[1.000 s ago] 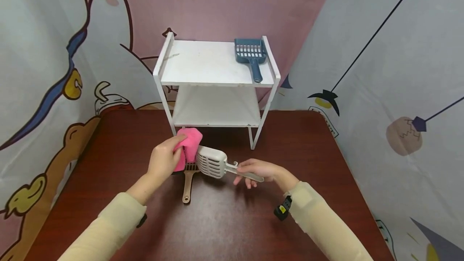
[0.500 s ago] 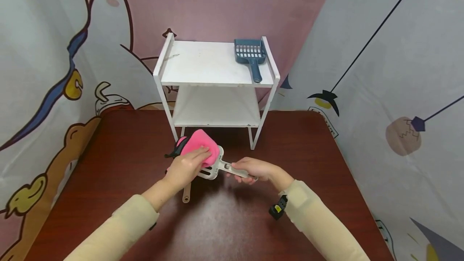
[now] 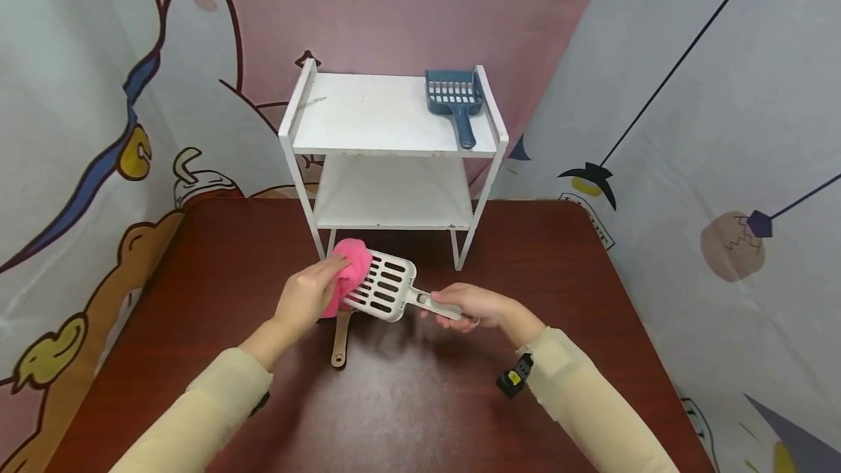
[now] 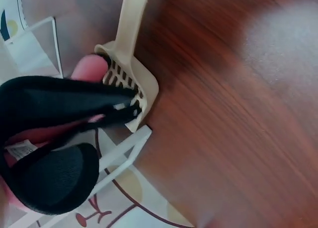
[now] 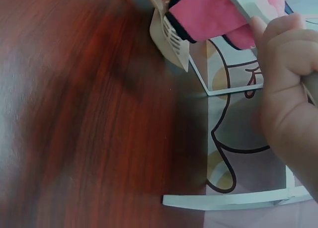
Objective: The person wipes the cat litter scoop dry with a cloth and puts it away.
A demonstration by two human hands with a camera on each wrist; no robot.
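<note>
A person's left hand [image 3: 304, 296] pinches a pink cloth [image 3: 353, 263] against a white slotted scoop [image 3: 379, 287] between the hands, its handle [image 3: 430, 302] gripped by the right hand [image 3: 482, 305], apparently for wiping, so the next stroke likely calls for a steady handle.

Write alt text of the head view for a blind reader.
A person's left hand holds a pink cloth at the end of a white slotted scoop gripped by the right hand. Behind, a blue scoop lies on a white shelf.
</note>
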